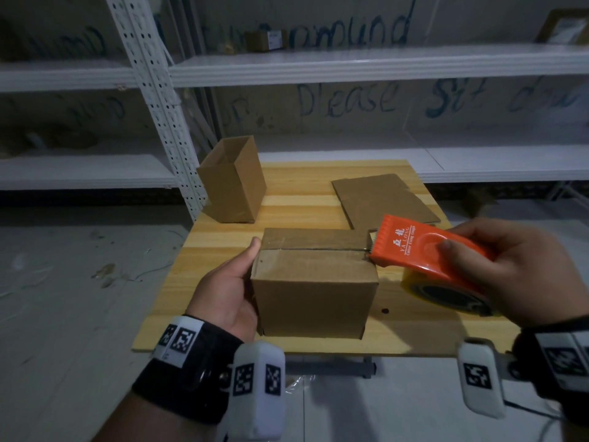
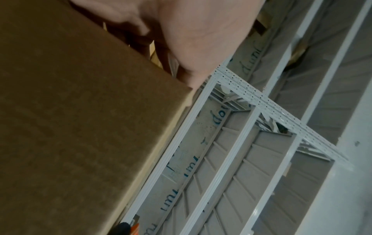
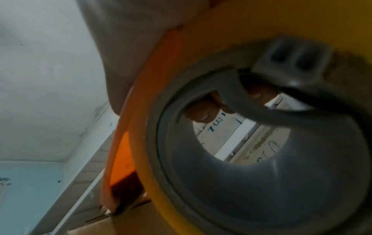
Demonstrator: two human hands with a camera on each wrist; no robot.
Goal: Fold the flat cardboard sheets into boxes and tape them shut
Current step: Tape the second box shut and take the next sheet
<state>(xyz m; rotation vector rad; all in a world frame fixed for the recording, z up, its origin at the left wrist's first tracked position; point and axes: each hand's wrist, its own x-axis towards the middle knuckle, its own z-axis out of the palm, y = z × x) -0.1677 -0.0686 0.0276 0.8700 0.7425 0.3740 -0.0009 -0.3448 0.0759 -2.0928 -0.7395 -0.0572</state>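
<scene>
A closed brown cardboard box [image 1: 314, 282] stands near the front of the wooden table [image 1: 223, 237], clear tape along its top seam. My left hand [image 1: 229, 288] holds its left side, thumb on the top edge; the left wrist view shows the box wall [image 2: 80, 127] and my palm [image 2: 201, 39]. My right hand [image 1: 510, 269] grips an orange tape dispenser [image 1: 427, 250] with a yellow tape roll [image 1: 446, 291]. Its cutter end touches the box's top right edge. The right wrist view shows the tape roll [image 3: 261, 31] and its grey core [image 3: 261, 174] up close.
An open-topped cardboard box [image 1: 232, 183] stands at the table's back left. A flat cardboard sheet [image 1: 382, 199] lies at the back right. White metal shelving [image 1: 350, 65] runs behind the table, with a perforated upright [image 1: 159, 106] beside the open box.
</scene>
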